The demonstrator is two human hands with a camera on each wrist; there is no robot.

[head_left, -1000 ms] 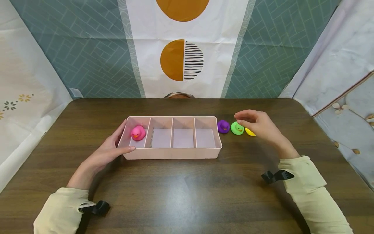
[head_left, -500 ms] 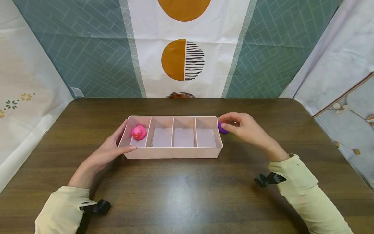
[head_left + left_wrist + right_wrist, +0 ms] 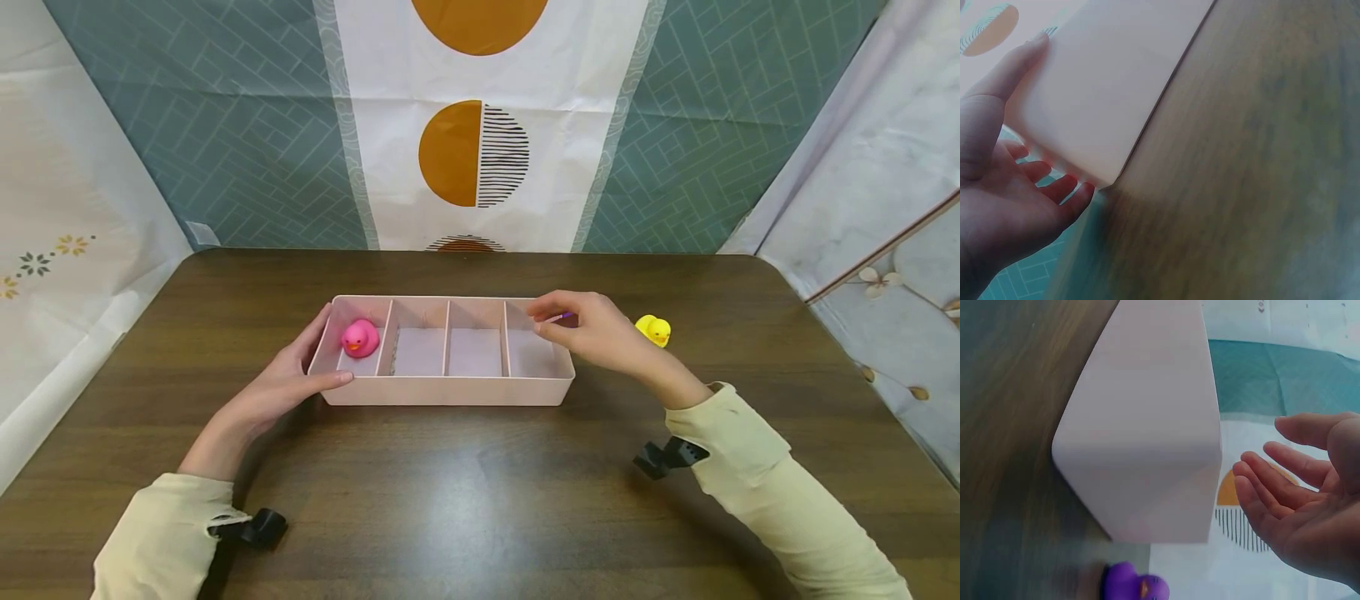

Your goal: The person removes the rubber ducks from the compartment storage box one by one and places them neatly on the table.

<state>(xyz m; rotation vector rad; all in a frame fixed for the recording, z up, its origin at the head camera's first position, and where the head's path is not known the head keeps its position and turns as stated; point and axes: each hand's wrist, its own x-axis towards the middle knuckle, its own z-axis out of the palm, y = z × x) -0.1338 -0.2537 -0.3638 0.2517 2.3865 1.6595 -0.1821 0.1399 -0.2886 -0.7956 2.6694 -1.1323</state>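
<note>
A pale pink divided box [image 3: 450, 390] with several compartments stands on the table. My left hand [image 3: 281, 383] holds its left end, with the thumb on the front rim and the fingers along the side. In the leftmost compartment sits a pink rubber duck [image 3: 361, 338]. My right hand [image 3: 592, 333] hovers over the box's right end, fingers loosely bent. The right wrist view shows nothing between its thumb and fingers. A purple rubber duck [image 3: 1135, 584] is on the table beside that end, mostly covered by the hand in the head view. The green rubber duck is hidden there.
Right of my right hand, a yellow rubber duck [image 3: 654, 330] rests on the brown wooden table [image 3: 465, 500]. A patterned cloth [image 3: 247, 133] hangs behind the table's back edge. More light cloths hang at both sides.
My right hand has moved left, from over the green and yellow ducks, past the purple one, to the box's right end. The yellow duck is uncovered. My left hand stays on the box.
</note>
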